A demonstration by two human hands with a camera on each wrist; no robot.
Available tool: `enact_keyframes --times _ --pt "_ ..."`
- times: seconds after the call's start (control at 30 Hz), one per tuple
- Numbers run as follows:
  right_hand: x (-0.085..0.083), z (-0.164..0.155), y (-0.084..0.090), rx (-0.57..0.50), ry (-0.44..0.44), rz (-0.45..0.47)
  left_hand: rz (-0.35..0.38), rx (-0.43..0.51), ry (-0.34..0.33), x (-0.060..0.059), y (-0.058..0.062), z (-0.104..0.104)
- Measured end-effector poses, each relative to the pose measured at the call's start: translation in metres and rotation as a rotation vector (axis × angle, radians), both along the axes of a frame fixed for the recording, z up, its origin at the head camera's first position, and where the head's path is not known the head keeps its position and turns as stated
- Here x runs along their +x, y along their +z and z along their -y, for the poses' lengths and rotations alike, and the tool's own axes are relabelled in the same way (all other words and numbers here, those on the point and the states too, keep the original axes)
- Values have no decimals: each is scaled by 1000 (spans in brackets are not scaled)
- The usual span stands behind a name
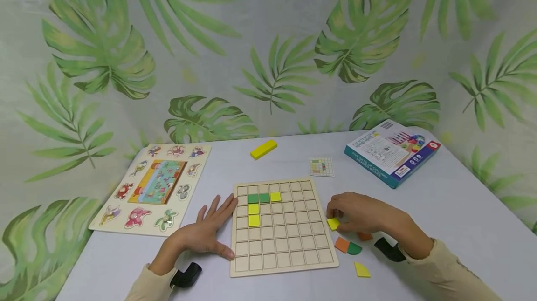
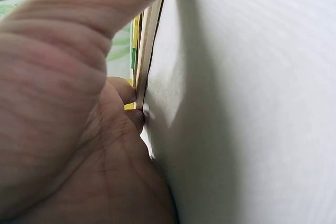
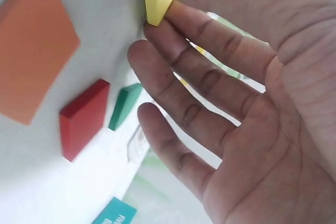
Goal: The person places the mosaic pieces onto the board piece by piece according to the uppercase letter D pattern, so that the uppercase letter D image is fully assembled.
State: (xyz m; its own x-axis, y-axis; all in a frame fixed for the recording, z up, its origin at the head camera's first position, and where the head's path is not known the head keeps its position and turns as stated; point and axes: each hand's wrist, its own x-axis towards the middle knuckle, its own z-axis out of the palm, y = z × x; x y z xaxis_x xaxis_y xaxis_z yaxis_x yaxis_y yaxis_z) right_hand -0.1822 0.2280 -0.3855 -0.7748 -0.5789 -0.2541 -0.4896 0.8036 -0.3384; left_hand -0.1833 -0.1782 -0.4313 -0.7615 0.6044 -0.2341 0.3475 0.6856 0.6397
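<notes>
A wooden grid board (image 1: pixel 283 233) lies flat in the middle of the table. Two green square tiles and a yellow tile (image 1: pixel 275 196) line its upper row, with two more yellow tiles below the leftmost green one. My left hand (image 1: pixel 205 233) has its fingers spread, fingertips and thumb at the board's left edge. Beside the right edge, my right hand (image 1: pixel 362 212) pinches a yellow tile (image 3: pixel 156 4) between thumb and fingertips; the other fingers are loosely extended. Near this hand lie an orange tile (image 1: pixel 341 244), a green rounded tile (image 1: pixel 354 248) and a red tile (image 3: pixel 84 120).
A yellow quarter-round tile (image 1: pixel 361 270) lies near the front. Behind the board are a yellow bar (image 1: pixel 263 149) and a small pattern card (image 1: pixel 321 166). A teal-sided game box (image 1: pixel 390 152) stands back right, and a sea-animal puzzle board (image 1: pixel 195 154) lies left.
</notes>
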Motion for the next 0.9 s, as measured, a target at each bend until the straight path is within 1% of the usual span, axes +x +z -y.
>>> enact_keyframes --times 0.13,0.3,0.47,0.7,0.8,0.9 --pt "-1 5 6 27 -5 -37 -4 -5 -5 -1 1 0" --pt "-4 19 14 21 51 -116 1 -4 0 -2 0 1" --pt "-7 36 15 12 100 -147 14 9 9 -1 -1 1" --pt "-10 58 17 -11 175 -188 -1 4 0 -2 -3 0" --pt "-11 67 17 -11 185 -201 -1 -3 4 -2 -3 0" --pt "-11 76 17 -19 183 -195 4 -6 14 -2 -2 1"
